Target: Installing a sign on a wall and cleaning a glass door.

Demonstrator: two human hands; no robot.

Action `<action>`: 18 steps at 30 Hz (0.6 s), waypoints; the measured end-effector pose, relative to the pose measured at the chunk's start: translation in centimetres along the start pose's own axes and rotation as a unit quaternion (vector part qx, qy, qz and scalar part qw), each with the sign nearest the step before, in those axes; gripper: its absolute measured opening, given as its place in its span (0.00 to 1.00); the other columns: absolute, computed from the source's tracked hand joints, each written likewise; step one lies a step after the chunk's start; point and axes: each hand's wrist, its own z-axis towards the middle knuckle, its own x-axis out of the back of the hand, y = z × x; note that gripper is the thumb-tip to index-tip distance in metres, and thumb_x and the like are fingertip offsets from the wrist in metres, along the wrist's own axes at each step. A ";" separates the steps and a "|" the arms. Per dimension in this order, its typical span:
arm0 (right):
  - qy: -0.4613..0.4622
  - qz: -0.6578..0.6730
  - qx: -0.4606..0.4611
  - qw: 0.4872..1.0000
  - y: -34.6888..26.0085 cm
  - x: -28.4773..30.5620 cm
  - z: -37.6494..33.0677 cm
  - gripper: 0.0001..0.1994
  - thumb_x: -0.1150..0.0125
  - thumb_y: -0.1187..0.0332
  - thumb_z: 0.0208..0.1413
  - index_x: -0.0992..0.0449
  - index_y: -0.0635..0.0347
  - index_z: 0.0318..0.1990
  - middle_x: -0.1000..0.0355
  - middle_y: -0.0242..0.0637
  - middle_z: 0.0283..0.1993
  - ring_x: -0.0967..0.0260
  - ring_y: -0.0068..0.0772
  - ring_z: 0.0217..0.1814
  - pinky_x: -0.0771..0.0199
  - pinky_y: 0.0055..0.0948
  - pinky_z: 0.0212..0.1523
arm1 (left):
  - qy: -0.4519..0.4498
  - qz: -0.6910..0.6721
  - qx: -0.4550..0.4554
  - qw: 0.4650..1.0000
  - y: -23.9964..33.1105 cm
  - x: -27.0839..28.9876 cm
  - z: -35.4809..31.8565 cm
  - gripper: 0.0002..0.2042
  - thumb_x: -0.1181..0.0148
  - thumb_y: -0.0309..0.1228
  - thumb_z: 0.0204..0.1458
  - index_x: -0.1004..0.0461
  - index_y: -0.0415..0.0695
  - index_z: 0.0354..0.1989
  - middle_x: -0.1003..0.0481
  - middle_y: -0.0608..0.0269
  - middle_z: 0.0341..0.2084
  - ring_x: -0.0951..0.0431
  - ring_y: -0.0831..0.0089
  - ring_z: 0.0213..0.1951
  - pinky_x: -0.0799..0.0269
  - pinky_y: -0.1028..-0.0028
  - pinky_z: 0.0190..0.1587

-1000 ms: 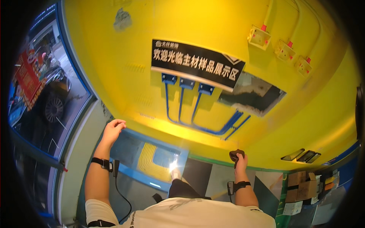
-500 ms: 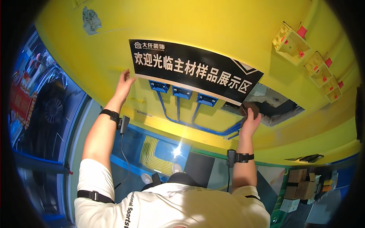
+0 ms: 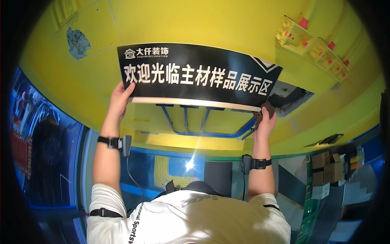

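Observation:
A long black sign board (image 3: pixel 191 92) with white lettering and a pale lower edge spans the space between my hands, in front of the yellow wall. My left hand (image 3: pixel 120 99) grips its lower left corner, the thumb lying over the front face. At the lower right corner, my right hand (image 3: pixel 266 122) is closed on a dark brown cloth (image 3: pixel 268 110), which touches the sign's edge. Fingers behind the board are hidden. Black straps with small devices circle both wrists.
Blue conduits (image 3: pixel 186 120) run along the yellow wall (image 3: pixel 195 24) below the sign. A rough-edged opening (image 3: pixel 290 97) sits beside its right end. Yellow junction boxes (image 3: pixel 294 36) project at upper right. Cardboard boxes (image 3: pixel 327 166) stand at lower right, and a glass door (image 3: pixel 48 150) is at left.
My left hand has come onto the sign's lower left corner, where before it was apart from it. The sign's left end has shifted left, and the board sits more level in view.

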 end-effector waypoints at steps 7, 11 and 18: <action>-0.035 -0.050 0.031 0.998 -6.1 -0.7 -8.9 0.15 0.37 0.71 0.61 0.28 0.66 0.53 0.25 0.37 0.49 0.27 0.29 0.49 0.27 0.29 0.51 | -0.110 -0.184 0.134 0.967 3.6 7.5 -6.2 0.25 0.41 0.22 0.60 0.37 0.37 0.66 0.27 0.53 0.59 0.23 0.63 0.57 0.28 0.64 0.61; -0.005 -0.317 0.229 0.920 -7.2 -1.6 -11.9 0.17 0.33 0.72 0.56 0.29 0.66 0.51 0.27 0.41 0.52 0.29 0.40 0.53 0.28 0.35 0.55 | -0.147 -0.196 0.109 0.963 2.7 9.5 -8.0 0.26 0.41 0.22 0.60 0.39 0.37 0.67 0.29 0.53 0.61 0.26 0.62 0.60 0.28 0.62 0.62; 0.055 -0.432 0.358 0.826 -6.6 -3.2 -12.8 0.17 0.32 0.74 0.52 0.32 0.67 0.46 0.31 0.49 0.59 0.32 0.55 0.60 0.31 0.43 0.59 | -0.142 -0.208 0.091 0.963 -0.2 9.7 -9.5 0.28 0.41 0.21 0.59 0.41 0.39 0.68 0.29 0.55 0.61 0.26 0.63 0.60 0.29 0.63 0.63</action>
